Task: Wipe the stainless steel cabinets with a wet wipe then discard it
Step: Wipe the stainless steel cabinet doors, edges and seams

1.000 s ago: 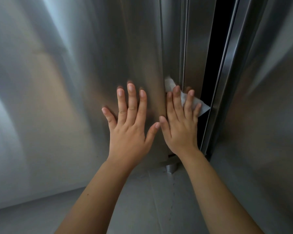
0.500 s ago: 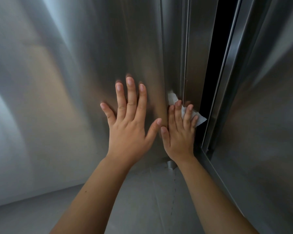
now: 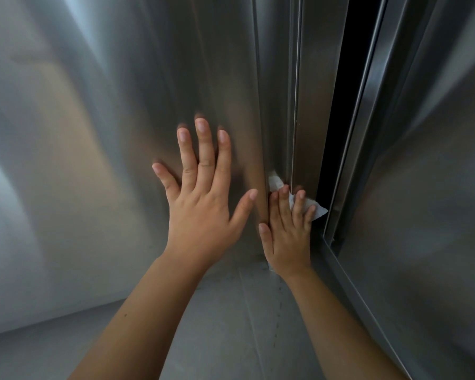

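- At lower centre, a steel ledge (image 3: 225,333) runs under both forearms to the foot of the cabinets.
- The left hand (image 3: 200,212), mid-frame, lies flat with its fingers spread on the left cabinet door (image 3: 107,133), probably to brace it against the wiping push.
- Just to its right, the right hand (image 3: 288,234) presses the wet wipe (image 3: 317,211) with straight fingers onto the door's edge strip (image 3: 313,105).
- The wipe sits low on the strip, so there is little room below it and a long run above.
- Its right corner overhangs the dark gap (image 3: 346,105) before the right cabinet door (image 3: 436,187).

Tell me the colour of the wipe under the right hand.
Plain white wet wipe, pressed flat by the right hand; head view shows it.
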Demonstrator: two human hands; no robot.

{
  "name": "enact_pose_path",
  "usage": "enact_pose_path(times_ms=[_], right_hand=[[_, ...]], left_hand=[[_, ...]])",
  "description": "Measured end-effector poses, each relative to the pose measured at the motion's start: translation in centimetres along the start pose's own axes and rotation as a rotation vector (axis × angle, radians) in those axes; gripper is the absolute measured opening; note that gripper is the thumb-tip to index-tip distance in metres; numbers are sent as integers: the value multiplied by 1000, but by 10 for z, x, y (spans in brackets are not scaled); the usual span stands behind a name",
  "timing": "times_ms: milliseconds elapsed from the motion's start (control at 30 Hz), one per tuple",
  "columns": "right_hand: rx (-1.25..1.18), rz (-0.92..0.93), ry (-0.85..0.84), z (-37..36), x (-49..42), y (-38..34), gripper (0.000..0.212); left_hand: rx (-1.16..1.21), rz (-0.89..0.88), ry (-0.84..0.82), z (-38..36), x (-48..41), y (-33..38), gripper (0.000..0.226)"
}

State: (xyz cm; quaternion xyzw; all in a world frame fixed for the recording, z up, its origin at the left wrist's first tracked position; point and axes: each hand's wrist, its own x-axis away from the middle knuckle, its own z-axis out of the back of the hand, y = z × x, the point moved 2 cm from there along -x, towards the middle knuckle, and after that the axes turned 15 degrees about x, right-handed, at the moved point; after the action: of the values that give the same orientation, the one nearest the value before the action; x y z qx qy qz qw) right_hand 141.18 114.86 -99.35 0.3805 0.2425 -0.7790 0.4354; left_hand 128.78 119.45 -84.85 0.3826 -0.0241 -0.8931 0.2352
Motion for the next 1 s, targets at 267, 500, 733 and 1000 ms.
enact_pose_path(times_ms=[267,500,733,1000], right_hand=[[27,2,-35,-9,23,1,56],[35,0,-10,-20,35,0,56],[28,3,-34,-29,50,1,56],[56,14,-92,-36,67,3,56]], left_hand=[[-24,-12,29,-2,-1,1,77],[-36,-27,58,-3,-1,0,78],[-39,-16,60,-5,-1,-2,78],[-49,-34,86,-7,-2,-3,78]])
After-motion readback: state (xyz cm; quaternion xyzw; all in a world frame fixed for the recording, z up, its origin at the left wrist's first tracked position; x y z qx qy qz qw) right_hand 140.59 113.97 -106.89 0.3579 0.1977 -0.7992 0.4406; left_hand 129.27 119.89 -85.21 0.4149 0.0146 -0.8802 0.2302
